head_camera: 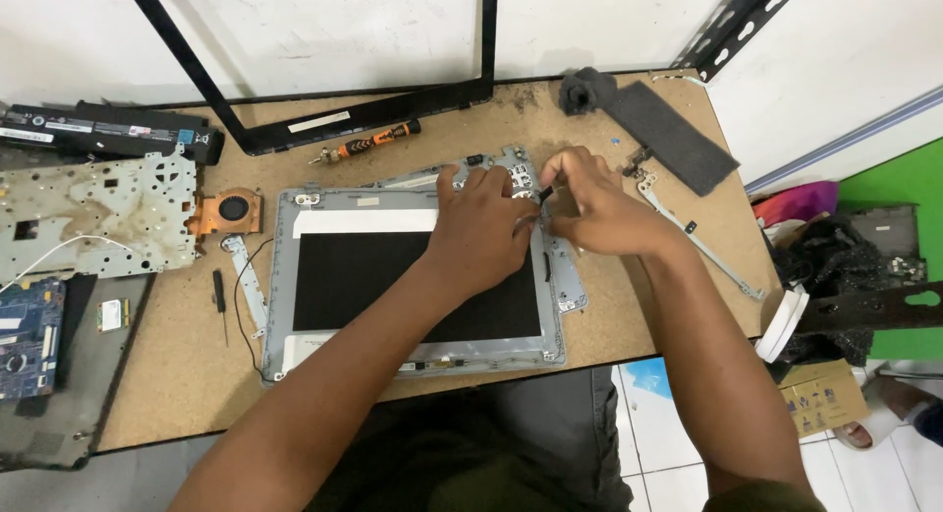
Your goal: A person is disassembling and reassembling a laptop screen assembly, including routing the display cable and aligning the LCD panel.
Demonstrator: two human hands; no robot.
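Laptop lid panel [413, 276]: the grey screen back cover lies flat in the middle of your surface, its dark rectangle and a white strip facing up; both your hands work at its upper right corner.
Surface [177, 365]: a brown chipboard top that carries all the parts, with a white wall behind it.
Screen bezel [324, 119]: the black frame leans against the wall at the back, its lower edge touching the surface.
Metal plate [93, 217]: a silver perforated plate sits at the left, well apart from your hands.
Battery [108, 131]: a long black pack lies behind that plate.
Dark pad [668, 134]: a grey strip lies at the back right corner.
Hinge bracket [697, 242]: a thin silver arm lies just right of your right wrist.
Left hand [481, 227]: it rests on the lid's top right area, fingers curled down; you press there, but what it grips, if anything, cannot be told.
Right hand [589, 202]: fingers pinched narrow on a small black piece [543, 194] at the lid's corner.
Fan [231, 210]: a copper-coloured cooler sits just left of the lid.
Screwdriver [368, 143]: orange and black, lying behind the lid, untouched.
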